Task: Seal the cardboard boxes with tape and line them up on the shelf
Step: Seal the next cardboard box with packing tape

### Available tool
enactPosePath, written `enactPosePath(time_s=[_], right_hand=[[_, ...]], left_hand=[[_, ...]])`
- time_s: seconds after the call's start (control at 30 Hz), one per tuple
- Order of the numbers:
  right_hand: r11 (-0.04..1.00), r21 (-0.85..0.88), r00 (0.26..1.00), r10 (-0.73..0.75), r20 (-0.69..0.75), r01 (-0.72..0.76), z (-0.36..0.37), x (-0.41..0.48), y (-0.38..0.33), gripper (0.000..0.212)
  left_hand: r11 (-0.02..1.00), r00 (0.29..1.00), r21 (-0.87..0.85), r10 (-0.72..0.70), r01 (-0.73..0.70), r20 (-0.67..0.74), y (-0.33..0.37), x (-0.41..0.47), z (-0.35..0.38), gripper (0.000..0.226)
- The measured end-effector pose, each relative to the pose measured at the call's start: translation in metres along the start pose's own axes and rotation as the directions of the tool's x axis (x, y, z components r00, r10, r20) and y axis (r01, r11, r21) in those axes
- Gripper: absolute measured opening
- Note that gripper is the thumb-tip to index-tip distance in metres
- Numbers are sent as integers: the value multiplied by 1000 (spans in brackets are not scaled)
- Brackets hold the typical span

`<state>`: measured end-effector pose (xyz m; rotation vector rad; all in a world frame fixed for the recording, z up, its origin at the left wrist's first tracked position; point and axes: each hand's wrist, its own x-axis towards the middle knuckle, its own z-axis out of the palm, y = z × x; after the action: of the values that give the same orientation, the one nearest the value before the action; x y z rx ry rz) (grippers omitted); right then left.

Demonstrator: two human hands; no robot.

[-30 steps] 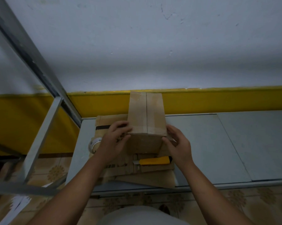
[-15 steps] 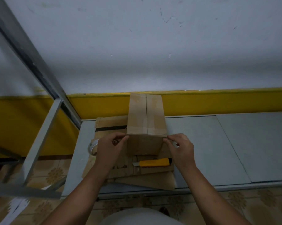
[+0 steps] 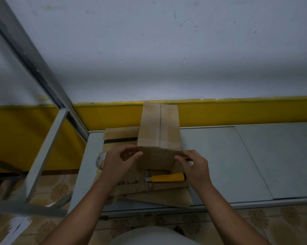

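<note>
1. Standing upright on flattened cardboard at the shelf's left end is the cardboard box.
2. Left hand pinches its near-left top corner; right hand pinches the near-right.
3. Utility knife lies just before it, tape roll beside the left hand.
4. Grey shelf surface stretches rightward.

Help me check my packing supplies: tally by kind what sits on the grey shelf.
upright cardboard box: 1
pile of flattened cardboard: 1 (sheets overlap too much to count)
yellow utility knife: 1
tape roll, partly hidden by the left hand: 1
Total: 4
</note>
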<state>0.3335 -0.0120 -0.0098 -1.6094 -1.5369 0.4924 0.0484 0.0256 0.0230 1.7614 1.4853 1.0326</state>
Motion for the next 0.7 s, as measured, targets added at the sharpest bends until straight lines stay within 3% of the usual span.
enactPosePath(time_s=[0.17,0.27,0.43,0.57,0.7], right_hand=[[998,56,989,-17,149,9,-18,3,1,18],[999,33,989,-22,143,18,-27,15,6,30],[980,56,957,-196,214,189,-34,36,8,44],[970,32,941,-241,238,240,-36,44,9,48],[971,60,930,-238,280,230,-40,45,10,50]], left_hand=[[999,990,-42,10,-4,141,-7,13,-15,26],[1000,971,10,0,-2,238,-6,29,-24,35],[976,921,153,85,-153,379,1,57,-32,54],[932,842,197,165,-303,514,-2,71,-38,56],[928,800,170,180,-330,572,-4,76,-39,59]])
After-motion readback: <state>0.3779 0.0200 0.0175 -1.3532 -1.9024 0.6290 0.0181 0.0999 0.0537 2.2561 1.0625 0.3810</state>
